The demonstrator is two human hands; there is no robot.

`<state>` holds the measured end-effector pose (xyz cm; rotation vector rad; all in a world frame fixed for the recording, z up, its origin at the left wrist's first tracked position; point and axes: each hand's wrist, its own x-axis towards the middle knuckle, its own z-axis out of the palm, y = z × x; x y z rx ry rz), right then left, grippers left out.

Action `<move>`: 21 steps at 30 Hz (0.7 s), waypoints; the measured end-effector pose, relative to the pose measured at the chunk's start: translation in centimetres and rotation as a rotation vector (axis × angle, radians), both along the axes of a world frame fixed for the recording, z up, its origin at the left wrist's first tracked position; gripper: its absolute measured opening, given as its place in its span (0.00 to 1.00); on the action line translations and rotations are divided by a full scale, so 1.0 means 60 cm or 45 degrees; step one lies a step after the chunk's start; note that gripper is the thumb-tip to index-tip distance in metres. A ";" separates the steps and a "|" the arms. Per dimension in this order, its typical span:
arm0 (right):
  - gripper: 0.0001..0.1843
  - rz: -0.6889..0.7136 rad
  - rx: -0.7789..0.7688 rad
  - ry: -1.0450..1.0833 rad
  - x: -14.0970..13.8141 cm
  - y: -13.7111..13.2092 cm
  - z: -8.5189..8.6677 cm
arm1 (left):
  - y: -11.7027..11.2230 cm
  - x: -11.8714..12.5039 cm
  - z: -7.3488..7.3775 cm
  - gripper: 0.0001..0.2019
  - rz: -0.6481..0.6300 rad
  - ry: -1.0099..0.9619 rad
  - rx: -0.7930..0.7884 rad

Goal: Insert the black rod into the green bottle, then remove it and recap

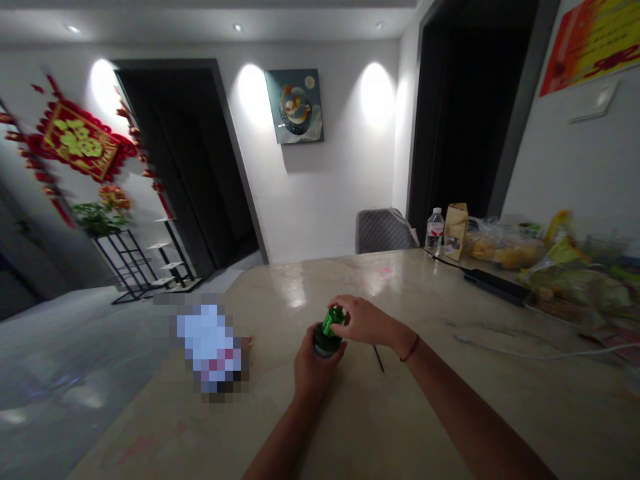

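A green glass bottle (327, 337) stands on the pale marble table (400, 413), its neck tilted slightly to the right. My left hand (315, 373) wraps the lower body of the bottle from the near side. My right hand (365, 321) comes in from the right, with its fingers over the neck and top, hiding the mouth of the bottle. A red cord bracelet (410, 348) circles my right wrist. To the left of my hands lies a pixelated, blurred object (210, 347), which I cannot identify.
A thin black stick or wire (379, 358) lies just beyond my right wrist. At the far right are a water bottle (434, 233), a paper bag (456, 230), plastic food bags (505, 248), a black power strip (495, 285) and a white cable (525, 353). A grey chair (384, 230) stands behind the table.
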<state>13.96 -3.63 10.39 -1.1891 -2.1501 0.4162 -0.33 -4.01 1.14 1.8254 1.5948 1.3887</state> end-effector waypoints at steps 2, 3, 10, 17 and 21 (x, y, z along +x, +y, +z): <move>0.23 0.051 0.023 0.020 0.001 0.000 0.000 | 0.000 0.000 -0.001 0.25 -0.002 0.011 0.000; 0.24 0.054 0.022 0.029 0.001 0.000 0.000 | 0.000 -0.001 -0.001 0.25 -0.006 0.018 0.000; 0.22 -0.143 0.056 -0.004 -0.002 0.007 -0.007 | -0.003 0.000 0.000 0.25 -0.048 0.047 -0.005; 0.19 -0.030 0.067 0.037 -0.003 0.005 -0.007 | -0.001 0.000 -0.001 0.25 -0.037 0.031 0.009; 0.17 -0.042 0.082 0.021 -0.003 0.007 -0.009 | 0.001 -0.001 -0.005 0.26 -0.032 0.056 -0.025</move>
